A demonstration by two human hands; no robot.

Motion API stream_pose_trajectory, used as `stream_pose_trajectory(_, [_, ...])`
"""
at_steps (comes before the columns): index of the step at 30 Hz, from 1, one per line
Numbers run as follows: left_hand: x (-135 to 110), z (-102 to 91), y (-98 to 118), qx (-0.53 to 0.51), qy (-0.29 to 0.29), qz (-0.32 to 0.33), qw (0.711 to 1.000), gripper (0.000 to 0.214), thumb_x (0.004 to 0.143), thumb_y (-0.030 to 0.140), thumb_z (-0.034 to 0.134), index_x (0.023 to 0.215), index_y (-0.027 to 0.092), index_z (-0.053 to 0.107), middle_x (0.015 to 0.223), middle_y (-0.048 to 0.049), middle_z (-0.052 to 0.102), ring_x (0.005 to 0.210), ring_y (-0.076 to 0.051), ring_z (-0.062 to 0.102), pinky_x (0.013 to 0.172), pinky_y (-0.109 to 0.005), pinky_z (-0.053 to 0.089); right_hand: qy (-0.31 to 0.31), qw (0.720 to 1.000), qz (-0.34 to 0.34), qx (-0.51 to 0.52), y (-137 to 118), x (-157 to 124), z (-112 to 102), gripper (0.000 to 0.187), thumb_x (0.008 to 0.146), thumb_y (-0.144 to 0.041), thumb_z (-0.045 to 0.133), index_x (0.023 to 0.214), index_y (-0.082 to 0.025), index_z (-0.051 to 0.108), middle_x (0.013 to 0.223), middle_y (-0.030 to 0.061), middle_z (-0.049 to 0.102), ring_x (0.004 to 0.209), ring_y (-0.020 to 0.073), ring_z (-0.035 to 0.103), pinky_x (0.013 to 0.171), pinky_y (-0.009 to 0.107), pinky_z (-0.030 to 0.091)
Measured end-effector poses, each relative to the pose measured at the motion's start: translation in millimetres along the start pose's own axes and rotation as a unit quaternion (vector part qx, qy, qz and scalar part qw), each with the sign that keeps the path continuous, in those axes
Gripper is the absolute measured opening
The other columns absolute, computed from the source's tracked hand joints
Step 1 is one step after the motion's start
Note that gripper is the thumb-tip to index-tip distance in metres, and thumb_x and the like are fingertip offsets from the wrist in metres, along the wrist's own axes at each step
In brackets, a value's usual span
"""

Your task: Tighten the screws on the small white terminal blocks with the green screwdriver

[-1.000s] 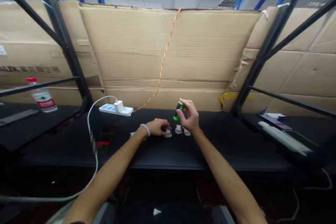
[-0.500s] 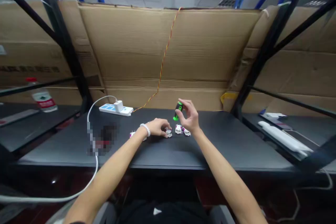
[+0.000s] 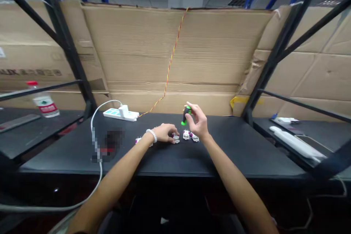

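— Above the black table (image 3: pixel 241 153), what does the right hand (image 3: pixel 199 125) grip?
— A small green-and-black tool (image 3: pixel 187 115), pinched at the fingertips. It looks light, rigid and smooth, best held by its barrel.
— The left hand (image 3: pixel 163 132)?
— Curled on a small white part (image 3: pixel 176 139); gripping or resting, I cannot tell.

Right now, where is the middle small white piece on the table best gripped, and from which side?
Probably pinch the middle white piece by its near and far edges, from straight above: it lies flat on the table, with the left piece and the right piece close beside it. The right hand, holding a black-green tool, is close by.
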State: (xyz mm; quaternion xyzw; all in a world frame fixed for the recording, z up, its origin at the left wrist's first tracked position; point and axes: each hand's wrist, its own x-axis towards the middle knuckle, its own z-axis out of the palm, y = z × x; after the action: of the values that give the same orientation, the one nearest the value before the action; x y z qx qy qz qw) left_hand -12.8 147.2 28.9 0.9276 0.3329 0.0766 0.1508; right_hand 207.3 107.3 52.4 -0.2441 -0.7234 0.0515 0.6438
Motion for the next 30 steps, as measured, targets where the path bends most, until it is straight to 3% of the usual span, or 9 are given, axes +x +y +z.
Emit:
stream_pose_trajectory(4, [0, -0.2, 4, 0.025, 0.006, 0.015, 1.0, 0.04, 0.082, 0.032, 0.087, 0.12, 0.024, 0.077, 0.125, -0.0073, 0.07, 0.122, -0.03, 0.064, 0.108, -0.041, 0.048, 0.002, 1.0, 0.0, 0.012, 2, 0, -1, 0.046, 0.103, -0.036, 0.061, 0.148, -0.028, 0.061, 0.127, 0.0128, 0.07, 0.112, 0.0278, 0.072, 0.098, 0.047, 0.064])
stream_pose_trajectory(13, [-2, 5.5, 0, -0.063, 0.028, 0.016, 0.997, 0.046, 0.074, 0.018, 0.088, 0.119, 0.019, 0.076, 0.135, -0.0101, 0.052, 0.101, -0.021, 0.068, 0.1, -0.037, 0.056, 0.049, 0.999, 0.008, 0.018, 4, 2, -7, 0.045, 0.102, -0.036, 0.065, 0.146, -0.027, 0.063, 0.124, 0.0123, 0.068, 0.109, 0.0271, 0.072, 0.094, 0.045, 0.065])
stream_pose_trajectory(18, [-2, 0.2, 1, -0.028, 0.051, 0.084, 0.995, 0.033, 0.08, 0.018, 0.085, 0.112, 0.025, 0.079, 0.126, -0.0067, 0.066, 0.117, -0.026, 0.065, 0.11, -0.042, 0.048, 0.07, 0.997, 0.011, 0.01, 6, 5, -10, 0.045, 0.101, -0.037, 0.065, 0.144, -0.025, 0.064, 0.123, 0.0127, 0.066, 0.109, 0.0263, 0.071, 0.096, 0.044, 0.064])
stream_pose_trajectory(22, [5, 3.7, 5, -0.041, 0.051, 0.134, 0.989, 0.009, 0.088, 0.014, 0.077, 0.093, 0.021, 0.082, 0.108, -0.0053, 0.074, 0.104, -0.021, 0.069, 0.1, -0.033, 0.051, 0.086, 0.996, 0.01, 0.006, 7, 7, -14, 0.045, 0.101, -0.038, 0.065, 0.144, -0.025, 0.064, 0.122, 0.0124, 0.066, 0.11, 0.0264, 0.071, 0.097, 0.044, 0.063])
stream_pose_trajectory(30, [12, 10.6, 6, -0.031, 0.044, 0.145, 0.988, 0.018, 0.09, 0.003, 0.067, 0.084, 0.017, 0.077, 0.096, -0.0044, 0.073, 0.091, -0.017, 0.068, 0.088, -0.026, 0.053, 0.089, 0.996, 0.019, 0.013, 8, 8, -16, 0.044, 0.101, -0.038, 0.065, 0.144, -0.029, 0.064, 0.123, 0.0105, 0.066, 0.108, 0.0253, 0.071, 0.099, 0.044, 0.063])
